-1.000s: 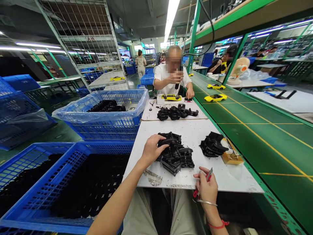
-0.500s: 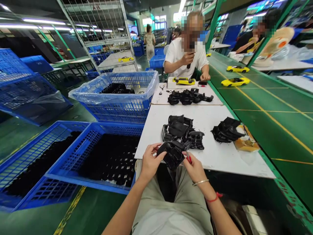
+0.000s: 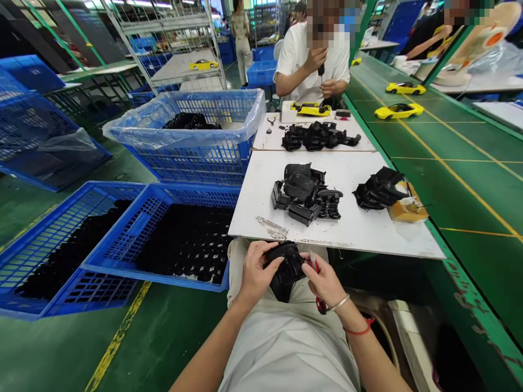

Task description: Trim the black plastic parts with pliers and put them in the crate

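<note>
A black plastic part (image 3: 288, 258) is held between my two hands, just below the front edge of the white table (image 3: 245, 209). My left hand (image 3: 257, 269) grips its left side with thumb and fingers. My right hand (image 3: 324, 277) pinches its right side and also holds a red-handled tool (image 3: 321, 305), whose grey tip sticks up between the fingers. Beyond my hands, a loose heap of black plastic parts (image 3: 304, 190) lies on the table. A second black stack (image 3: 378, 188) leans by a yellowish block (image 3: 408, 204) at the right.
Blue crates (image 3: 153, 277) of black pieces stand at the left, with a plastic-lined crate (image 3: 183, 139) behind. Across the table a person (image 3: 290, 68) works beside a yellow toy car (image 3: 310, 110). A green conveyor (image 3: 457, 179) carries yellow cars at the right.
The view has tilted downward. My hands and the black part have moved off the table edge toward my lap. The person opposite has brought both hands together.
</note>
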{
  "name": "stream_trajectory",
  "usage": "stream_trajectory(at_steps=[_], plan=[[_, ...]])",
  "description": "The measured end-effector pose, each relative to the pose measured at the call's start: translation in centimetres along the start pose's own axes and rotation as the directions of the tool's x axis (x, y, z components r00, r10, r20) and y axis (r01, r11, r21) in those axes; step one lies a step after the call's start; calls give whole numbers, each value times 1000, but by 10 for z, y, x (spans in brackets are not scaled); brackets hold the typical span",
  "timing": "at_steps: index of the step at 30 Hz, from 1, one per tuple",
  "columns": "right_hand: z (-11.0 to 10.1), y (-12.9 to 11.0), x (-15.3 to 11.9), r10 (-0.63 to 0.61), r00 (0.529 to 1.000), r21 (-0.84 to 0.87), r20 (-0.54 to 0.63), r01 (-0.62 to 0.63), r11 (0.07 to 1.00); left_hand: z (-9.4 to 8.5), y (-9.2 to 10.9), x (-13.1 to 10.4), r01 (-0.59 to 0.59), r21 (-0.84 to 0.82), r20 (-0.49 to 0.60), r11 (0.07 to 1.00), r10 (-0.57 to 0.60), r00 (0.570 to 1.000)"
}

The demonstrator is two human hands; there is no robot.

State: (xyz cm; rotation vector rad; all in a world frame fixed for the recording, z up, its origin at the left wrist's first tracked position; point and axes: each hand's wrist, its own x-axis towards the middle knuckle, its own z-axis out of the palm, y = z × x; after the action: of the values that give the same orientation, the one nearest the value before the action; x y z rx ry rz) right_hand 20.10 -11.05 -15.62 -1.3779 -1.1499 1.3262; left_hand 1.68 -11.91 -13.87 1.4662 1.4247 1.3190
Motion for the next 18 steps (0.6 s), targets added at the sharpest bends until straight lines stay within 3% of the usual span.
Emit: stream_trajectory(at_steps=[5, 9, 14, 18], plan=[[6, 7, -11, 58, 995, 71, 79, -64, 995, 7, -2, -1, 132, -192, 93, 972, -116, 989], [11, 17, -9, -20, 990, 68, 139, 10, 998, 7, 1, 4, 239, -177, 161, 955, -211, 964], [2, 18, -1, -22, 979, -60, 202, 35, 998, 5, 3, 16, 296, -161, 198, 942, -263, 944], [-15, -2, 5, -54, 980, -165, 193, 87, 982, 0, 0, 26, 225, -110, 233, 968, -195, 953]])
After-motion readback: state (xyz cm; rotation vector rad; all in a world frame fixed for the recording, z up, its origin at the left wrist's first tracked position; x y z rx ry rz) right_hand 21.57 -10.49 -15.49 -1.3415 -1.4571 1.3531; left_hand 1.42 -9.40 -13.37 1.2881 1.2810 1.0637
